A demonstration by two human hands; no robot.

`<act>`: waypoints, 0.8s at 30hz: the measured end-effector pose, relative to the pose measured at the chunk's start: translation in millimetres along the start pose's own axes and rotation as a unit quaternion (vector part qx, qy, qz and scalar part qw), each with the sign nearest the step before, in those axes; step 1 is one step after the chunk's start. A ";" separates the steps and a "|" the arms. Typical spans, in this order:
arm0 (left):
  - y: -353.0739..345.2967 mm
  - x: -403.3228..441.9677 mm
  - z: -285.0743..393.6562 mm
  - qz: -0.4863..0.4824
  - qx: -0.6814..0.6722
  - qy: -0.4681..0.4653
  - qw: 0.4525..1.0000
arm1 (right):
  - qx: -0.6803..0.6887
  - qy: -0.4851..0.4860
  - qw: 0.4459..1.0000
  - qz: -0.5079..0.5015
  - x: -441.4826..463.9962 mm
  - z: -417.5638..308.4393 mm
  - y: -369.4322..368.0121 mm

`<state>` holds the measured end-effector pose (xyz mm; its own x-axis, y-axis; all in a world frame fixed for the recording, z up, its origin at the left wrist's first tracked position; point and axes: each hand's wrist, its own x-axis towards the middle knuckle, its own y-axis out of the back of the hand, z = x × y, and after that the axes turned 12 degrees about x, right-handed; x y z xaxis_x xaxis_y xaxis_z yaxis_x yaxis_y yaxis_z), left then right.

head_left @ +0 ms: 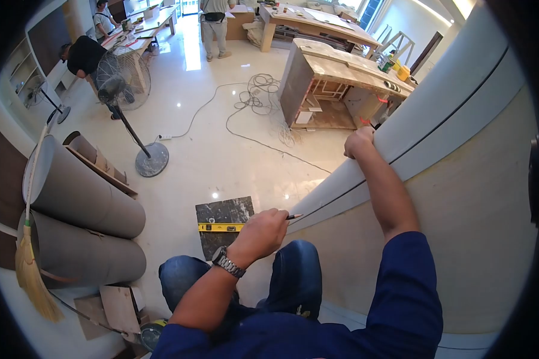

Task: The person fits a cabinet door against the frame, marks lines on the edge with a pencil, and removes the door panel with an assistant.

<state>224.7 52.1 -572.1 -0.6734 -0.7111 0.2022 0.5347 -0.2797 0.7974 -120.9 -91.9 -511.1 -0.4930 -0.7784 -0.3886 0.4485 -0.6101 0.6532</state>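
Interior workroom, with curved panel, pencil and two bare hands

Floor (pixel 191 155): cream, glossy, with bright reflections; three people stood in the background. Curved panel (pixel 467 233): beige face, filling the right side of the view. Pale band (pixel 437 87): smooth, along the panel's edge, split lengthwise by a dark groove. Workbench (pixel 317 25): wooden, at the rear. Cabinet (pixel 296 90): wooden, open-fronted, cans and tubs on its top. Cylinders, two (pixel 90 185): grey, lying side by side at left. Pedestal fan (pixel 127 124): round base on the floor. Cables (pixel 260 93): tangled beside the cabinet. Broom (pixel 33 272): straw head, against the cylinders. Board (pixel 224 209): black, scuffed, flat on the floor. Spirit level (pixel 218 227): yellow, laid across the board.

Left hand (pixel 260 233): closed narrowly around the pencil; metal watch (pixel 227 262) at the wrist. Right hand (pixel 359 143): curled at the band's far edge; whether it gripped or merely rested could not be told. Pencil (pixel 294 216): dark, point directed at the band's lower end, near the groove; contact could not be told.
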 end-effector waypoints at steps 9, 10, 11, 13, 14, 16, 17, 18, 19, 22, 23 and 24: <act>6.8 5.8 4.9 0.031 0.010 0.000 0.999 | 0.003 0.006 1.000 -0.005 0.1 2.0 1.2; 7.7 6.2 5.1 0.036 0.016 -0.002 0.999 | 0.005 0.007 1.000 -0.001 -0.9 1.8 1.9; 9.6 6.3 6.3 0.040 0.022 -0.004 0.999 | 0.007 0.008 1.000 0.002 -2.1 2.0 2.4; 12.1 6.0 8.6 0.047 0.030 -0.006 0.998 | 0.008 0.009 1.000 0.001 -3.1 2.2 1.8; 13.0 5.7 9.5 0.051 0.032 -0.007 0.998 | 0.007 0.008 1.000 -0.002 -2.0 2.5 2.5; 14.0 5.7 11.0 0.064 0.033 -0.008 0.997 | 0.004 0.008 1.000 -0.003 -1.4 2.6 2.4; 14.1 6.0 11.9 0.073 0.031 -0.008 0.997 | 0.002 0.009 1.000 0.001 -1.5 2.4 2.0; 14.0 6.0 12.4 0.082 0.029 -0.009 0.996 | -0.001 0.009 1.000 0.005 -1.6 2.5 1.9; 13.0 5.7 12.1 0.081 0.027 -0.004 0.996 | 0.000 0.008 1.000 0.003 -2.0 2.4 2.3; 10.8 4.6 11.7 0.067 0.019 0.015 0.997 | 0.000 0.006 1.000 0.001 -2.5 1.9 2.6; 11.5 3.8 13.1 0.056 0.014 0.025 0.998 | -0.003 0.008 1.000 0.001 -2.1 1.6 2.2; 12.9 3.9 14.8 0.045 0.010 0.036 0.998 | -0.006 0.010 1.000 0.001 -1.4 2.2 2.4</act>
<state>221.5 55.3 -552.6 -0.5838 -0.7779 0.2327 0.5811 -0.2002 0.7888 -120.7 -92.0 -507.5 -0.4774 -0.7819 -0.4008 0.4577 -0.6107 0.6462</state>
